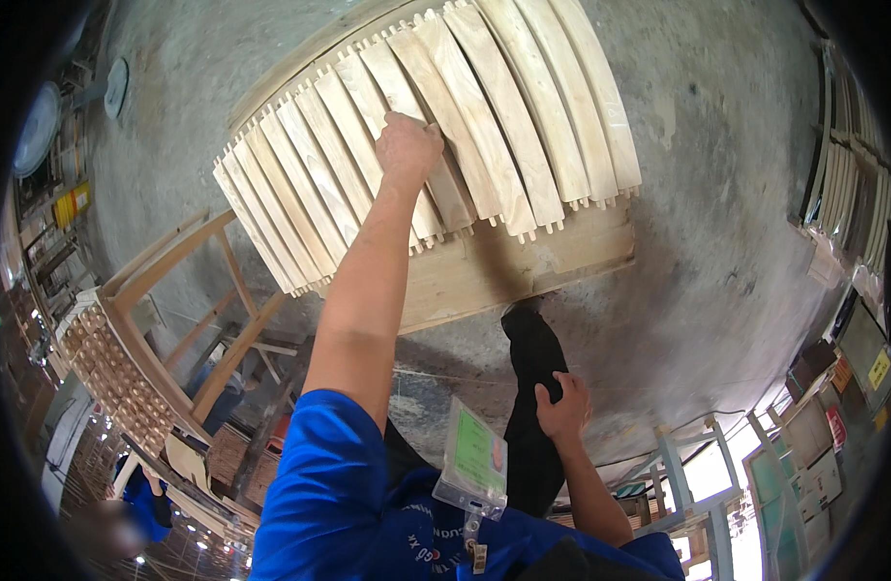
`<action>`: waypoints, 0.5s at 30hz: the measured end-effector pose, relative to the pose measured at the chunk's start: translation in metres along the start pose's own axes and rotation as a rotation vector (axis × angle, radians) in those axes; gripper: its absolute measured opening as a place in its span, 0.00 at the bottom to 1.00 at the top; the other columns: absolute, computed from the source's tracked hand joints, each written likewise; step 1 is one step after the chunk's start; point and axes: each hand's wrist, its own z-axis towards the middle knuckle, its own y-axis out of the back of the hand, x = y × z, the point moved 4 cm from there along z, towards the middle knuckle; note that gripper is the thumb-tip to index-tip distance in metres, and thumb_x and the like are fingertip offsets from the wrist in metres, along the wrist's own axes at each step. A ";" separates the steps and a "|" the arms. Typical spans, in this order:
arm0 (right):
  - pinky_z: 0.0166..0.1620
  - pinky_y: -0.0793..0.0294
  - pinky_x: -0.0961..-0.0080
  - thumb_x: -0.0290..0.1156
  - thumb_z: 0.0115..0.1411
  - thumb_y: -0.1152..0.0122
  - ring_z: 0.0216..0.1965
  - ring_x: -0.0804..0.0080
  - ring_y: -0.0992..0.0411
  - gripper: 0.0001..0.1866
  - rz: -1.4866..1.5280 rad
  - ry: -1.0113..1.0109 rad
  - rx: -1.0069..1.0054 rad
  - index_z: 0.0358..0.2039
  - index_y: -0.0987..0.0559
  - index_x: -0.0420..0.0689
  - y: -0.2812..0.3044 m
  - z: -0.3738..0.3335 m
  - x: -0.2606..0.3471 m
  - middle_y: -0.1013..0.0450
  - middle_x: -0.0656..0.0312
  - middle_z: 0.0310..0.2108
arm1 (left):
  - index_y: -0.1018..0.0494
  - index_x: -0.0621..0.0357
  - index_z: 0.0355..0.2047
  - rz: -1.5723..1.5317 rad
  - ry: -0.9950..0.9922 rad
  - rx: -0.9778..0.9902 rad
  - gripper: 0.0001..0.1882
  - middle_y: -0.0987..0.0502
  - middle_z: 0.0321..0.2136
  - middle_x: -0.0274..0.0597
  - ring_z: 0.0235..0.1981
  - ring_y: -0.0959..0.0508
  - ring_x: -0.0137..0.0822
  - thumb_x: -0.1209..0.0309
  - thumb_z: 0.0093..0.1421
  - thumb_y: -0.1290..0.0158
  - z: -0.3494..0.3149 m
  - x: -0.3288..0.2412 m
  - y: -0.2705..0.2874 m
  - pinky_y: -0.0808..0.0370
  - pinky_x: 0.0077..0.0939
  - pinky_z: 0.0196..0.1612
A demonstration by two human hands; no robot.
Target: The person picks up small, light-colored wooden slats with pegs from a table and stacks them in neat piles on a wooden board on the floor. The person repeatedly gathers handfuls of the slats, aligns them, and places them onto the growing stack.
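My left hand (409, 147) reaches out over a row of pale wooden slats, its fingers closed at the edge of one slat (452, 198) near the middle. Shadow and the hand itself hide part of the grip. Each slat is slightly curved, with small round tenons at its ends. The slats lie side by side on a wide wooden board (465, 290) on the floor. By my black trouser leg hangs my right hand (564, 407), fingers loosely apart and holding nothing.
On the left stands a wooden frame (223, 228) beside a stack of pieces with round ends (116, 373). Another person in blue (147, 505) is at lower left. More slats (847, 184) are stacked at far right, with grey frames (692, 474) at lower right.
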 end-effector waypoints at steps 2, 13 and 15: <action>0.63 0.34 0.45 0.50 0.61 0.33 0.62 0.52 0.30 0.25 -0.035 -0.032 0.009 0.56 0.19 0.52 -0.001 0.001 -0.002 0.26 0.59 0.58 | 0.29 0.78 0.53 0.022 -0.007 0.088 0.36 0.18 0.45 0.68 0.51 0.17 0.60 0.51 0.64 0.38 -0.001 -0.001 0.002 0.22 0.46 0.57; 0.63 0.33 0.49 0.49 0.62 0.33 0.62 0.52 0.30 0.24 -0.035 0.028 -0.015 0.55 0.18 0.51 0.002 0.001 0.009 0.26 0.58 0.58 | 0.52 0.65 0.77 0.152 -0.279 -0.210 0.51 0.56 0.75 0.79 0.76 0.63 0.80 0.37 0.70 0.54 -0.030 0.048 -0.031 0.66 0.70 0.75; 0.64 0.34 0.49 0.49 0.62 0.34 0.62 0.52 0.30 0.24 -0.059 0.009 0.016 0.55 0.18 0.51 0.002 0.000 0.013 0.26 0.58 0.58 | 0.52 0.66 0.77 0.136 -0.305 -0.311 0.52 0.58 0.74 0.81 0.75 0.63 0.83 0.38 0.69 0.52 -0.030 0.048 -0.042 0.65 0.74 0.74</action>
